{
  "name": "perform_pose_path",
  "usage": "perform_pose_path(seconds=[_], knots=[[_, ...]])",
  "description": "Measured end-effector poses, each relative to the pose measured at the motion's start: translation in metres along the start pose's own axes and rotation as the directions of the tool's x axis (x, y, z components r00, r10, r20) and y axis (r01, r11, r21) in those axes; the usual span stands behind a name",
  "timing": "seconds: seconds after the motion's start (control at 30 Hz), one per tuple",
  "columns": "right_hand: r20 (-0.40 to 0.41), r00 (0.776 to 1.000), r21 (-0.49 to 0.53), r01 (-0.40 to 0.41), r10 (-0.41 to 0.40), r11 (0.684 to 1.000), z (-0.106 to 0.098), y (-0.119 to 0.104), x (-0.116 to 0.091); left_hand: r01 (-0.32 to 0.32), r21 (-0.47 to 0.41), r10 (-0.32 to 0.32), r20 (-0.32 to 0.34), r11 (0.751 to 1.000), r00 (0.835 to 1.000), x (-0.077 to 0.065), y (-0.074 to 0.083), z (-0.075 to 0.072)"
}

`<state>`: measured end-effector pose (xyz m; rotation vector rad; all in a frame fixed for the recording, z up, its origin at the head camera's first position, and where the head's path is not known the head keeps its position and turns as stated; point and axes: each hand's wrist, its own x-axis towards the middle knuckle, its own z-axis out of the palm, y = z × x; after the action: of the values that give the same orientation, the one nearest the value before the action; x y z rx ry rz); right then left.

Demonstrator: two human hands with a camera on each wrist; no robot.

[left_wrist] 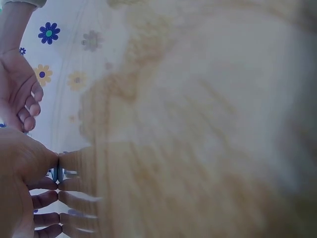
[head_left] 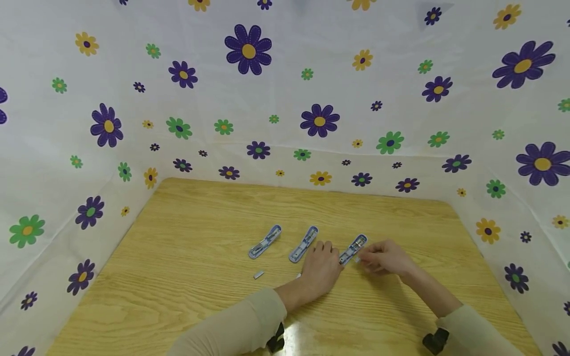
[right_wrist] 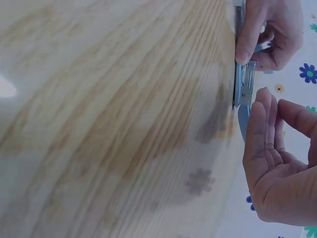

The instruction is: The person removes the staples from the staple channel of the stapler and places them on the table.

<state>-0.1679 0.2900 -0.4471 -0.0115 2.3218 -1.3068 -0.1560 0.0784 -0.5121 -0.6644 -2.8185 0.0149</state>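
Note:
The rightmost of three opened-out blue staplers point(head_left: 357, 242) lies on the table between my hands, its metal channel facing up. My left hand point(head_left: 321, 267) grips its near end, the thumb pressing on it in the right wrist view. Just right of that stapler is my right hand point(head_left: 385, 258), thumb and fingertips drawn together on a small pale staple strip point(head_left: 357, 259), mostly hidden by the fingers. The middle stapler point(head_left: 304, 244) lies just beyond my left fingers, and the left stapler point(head_left: 264, 242) is farther left.
On the wooden table point(head_left: 187, 237), a staple strip point(head_left: 259, 274) lies in front of the left stapler. Another strip point(head_left: 299, 275) shows partly beside my left wrist. Flower-printed white cloth point(head_left: 276, 99) walls off the back and both sides.

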Motion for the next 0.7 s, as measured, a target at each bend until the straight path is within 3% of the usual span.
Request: perform_pose_path(seconds=[0.27,0.7], knots=[[0.062,0.998,0.081,-0.025,0.02,0.996,-0.005,0.014,-0.007,-0.003,-0.009,0.004,0.037,1.0,0.999,-0.001,-0.001,-0.001],[0.147,0.989,0.118,-0.019,0.001,0.993,0.019,0.022,-0.01,0.011,-0.026,-0.009,0.06,1.0,0.998,0.0,0.0,-0.002]])
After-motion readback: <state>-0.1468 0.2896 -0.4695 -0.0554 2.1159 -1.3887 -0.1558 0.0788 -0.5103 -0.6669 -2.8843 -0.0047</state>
